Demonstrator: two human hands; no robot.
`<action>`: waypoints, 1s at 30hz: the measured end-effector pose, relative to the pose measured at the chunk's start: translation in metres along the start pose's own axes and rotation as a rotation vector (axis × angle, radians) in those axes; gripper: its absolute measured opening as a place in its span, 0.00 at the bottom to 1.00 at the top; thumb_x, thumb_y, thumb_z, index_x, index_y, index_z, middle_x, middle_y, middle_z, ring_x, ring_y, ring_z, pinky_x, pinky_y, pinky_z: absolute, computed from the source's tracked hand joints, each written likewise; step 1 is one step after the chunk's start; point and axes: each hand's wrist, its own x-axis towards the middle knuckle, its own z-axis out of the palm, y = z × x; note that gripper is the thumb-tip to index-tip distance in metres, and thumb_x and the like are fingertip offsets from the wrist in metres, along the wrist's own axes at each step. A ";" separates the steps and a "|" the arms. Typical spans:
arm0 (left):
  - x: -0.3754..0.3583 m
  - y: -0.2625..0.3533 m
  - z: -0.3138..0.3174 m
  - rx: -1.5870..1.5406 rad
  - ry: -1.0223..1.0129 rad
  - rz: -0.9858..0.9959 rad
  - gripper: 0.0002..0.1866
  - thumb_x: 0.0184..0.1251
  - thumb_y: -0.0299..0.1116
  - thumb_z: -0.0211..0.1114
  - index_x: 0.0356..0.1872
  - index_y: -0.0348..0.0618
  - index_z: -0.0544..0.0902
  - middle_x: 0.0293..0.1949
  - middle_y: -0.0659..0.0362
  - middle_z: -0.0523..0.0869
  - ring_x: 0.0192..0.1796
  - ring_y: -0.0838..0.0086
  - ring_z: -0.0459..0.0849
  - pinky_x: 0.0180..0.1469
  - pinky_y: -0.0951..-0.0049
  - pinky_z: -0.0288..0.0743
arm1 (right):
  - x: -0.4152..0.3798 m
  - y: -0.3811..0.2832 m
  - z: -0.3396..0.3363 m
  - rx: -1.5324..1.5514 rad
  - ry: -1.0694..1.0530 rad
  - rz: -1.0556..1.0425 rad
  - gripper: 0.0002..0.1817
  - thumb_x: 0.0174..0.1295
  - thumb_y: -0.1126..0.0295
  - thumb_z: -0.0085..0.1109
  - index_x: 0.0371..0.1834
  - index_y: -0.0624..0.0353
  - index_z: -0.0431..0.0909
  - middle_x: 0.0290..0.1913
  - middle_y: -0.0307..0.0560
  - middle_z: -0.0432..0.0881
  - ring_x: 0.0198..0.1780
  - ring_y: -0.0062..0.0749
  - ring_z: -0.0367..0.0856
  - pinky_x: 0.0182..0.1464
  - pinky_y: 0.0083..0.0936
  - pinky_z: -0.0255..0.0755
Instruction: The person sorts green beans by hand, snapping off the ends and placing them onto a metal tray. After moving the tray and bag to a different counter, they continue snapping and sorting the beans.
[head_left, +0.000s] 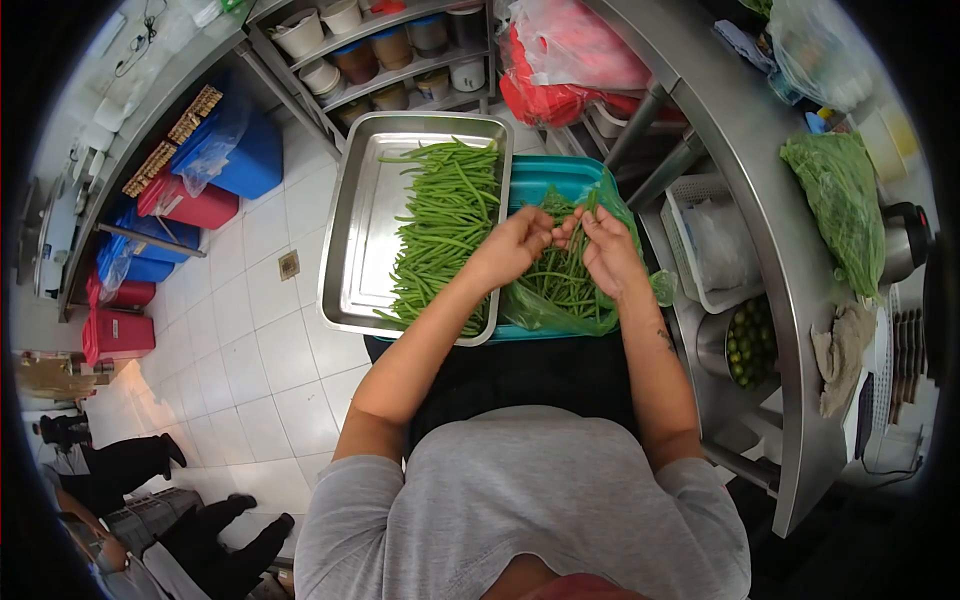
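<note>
Over a teal tub, my two hands are close together. My right hand is closed around a green bean, which sticks up past the fingertips. Just left of it, my left hand has its fingers pinched; what lies between them is too small to make out. Loose green beans fill a green plastic bag inside the tub. On the left, a steel tray rests partly over the tub's edge. Many green beans lie in the tray's right half, mostly side by side.
To the right runs a steel counter with a green plastic bag and a cloth. Below it are a white basket and a pot of small green fruit. Shelves stand ahead. Colored bins and people's legs are at left.
</note>
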 end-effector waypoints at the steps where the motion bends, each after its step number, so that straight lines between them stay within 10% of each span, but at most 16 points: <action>1: -0.002 -0.005 0.002 0.042 -0.051 -0.072 0.12 0.71 0.36 0.55 0.39 0.34 0.76 0.28 0.59 0.78 0.31 0.75 0.75 0.35 0.74 0.71 | 0.001 0.001 -0.001 0.024 -0.008 -0.039 0.09 0.72 0.68 0.41 0.45 0.61 0.69 0.38 0.47 0.77 0.44 0.37 0.79 0.51 0.33 0.71; 4: -0.014 0.014 0.017 0.179 -0.080 -0.210 0.11 0.67 0.33 0.59 0.37 0.33 0.78 0.30 0.54 0.79 0.36 0.70 0.79 0.38 0.69 0.72 | 0.006 0.004 0.004 0.000 0.040 -0.106 0.08 0.72 0.69 0.41 0.46 0.61 0.68 0.39 0.47 0.77 0.45 0.37 0.79 0.51 0.33 0.71; 7: -0.016 -0.003 0.035 0.467 0.165 0.282 0.12 0.64 0.35 0.61 0.35 0.32 0.78 0.30 0.47 0.80 0.35 0.57 0.80 0.39 0.63 0.72 | 0.006 0.007 0.015 -0.009 0.109 -0.134 0.07 0.72 0.70 0.41 0.45 0.60 0.68 0.38 0.46 0.77 0.45 0.37 0.79 0.51 0.33 0.71; 11: -0.011 -0.012 0.039 0.518 0.336 0.224 0.11 0.63 0.33 0.59 0.33 0.33 0.78 0.25 0.45 0.79 0.29 0.48 0.77 0.34 0.58 0.72 | 0.004 0.011 0.025 -0.050 0.179 -0.208 0.06 0.72 0.70 0.39 0.44 0.60 0.67 0.36 0.45 0.75 0.42 0.35 0.79 0.48 0.31 0.71; 18: 0.004 -0.031 0.017 -0.045 0.133 -0.298 0.12 0.68 0.37 0.56 0.30 0.40 0.79 0.23 0.65 0.79 0.22 0.82 0.73 0.25 0.79 0.65 | -0.001 0.006 0.039 -0.001 0.187 -0.369 0.06 0.73 0.70 0.38 0.42 0.59 0.66 0.35 0.43 0.73 0.40 0.32 0.76 0.46 0.29 0.69; 24: -0.005 -0.006 0.026 -0.191 -0.107 -0.117 0.09 0.66 0.33 0.57 0.31 0.39 0.78 0.23 0.63 0.80 0.22 0.82 0.73 0.27 0.79 0.66 | 0.005 0.010 0.018 0.113 0.222 -0.337 0.06 0.73 0.69 0.38 0.43 0.58 0.66 0.35 0.43 0.72 0.40 0.31 0.75 0.46 0.31 0.69; 30: 0.008 -0.026 0.046 0.491 0.250 -0.169 0.11 0.59 0.31 0.57 0.28 0.31 0.81 0.28 0.41 0.83 0.34 0.53 0.84 0.38 0.60 0.76 | -0.006 0.022 0.044 -0.027 0.160 -0.394 0.05 0.73 0.70 0.39 0.43 0.59 0.65 0.35 0.44 0.71 0.39 0.30 0.73 0.46 0.27 0.69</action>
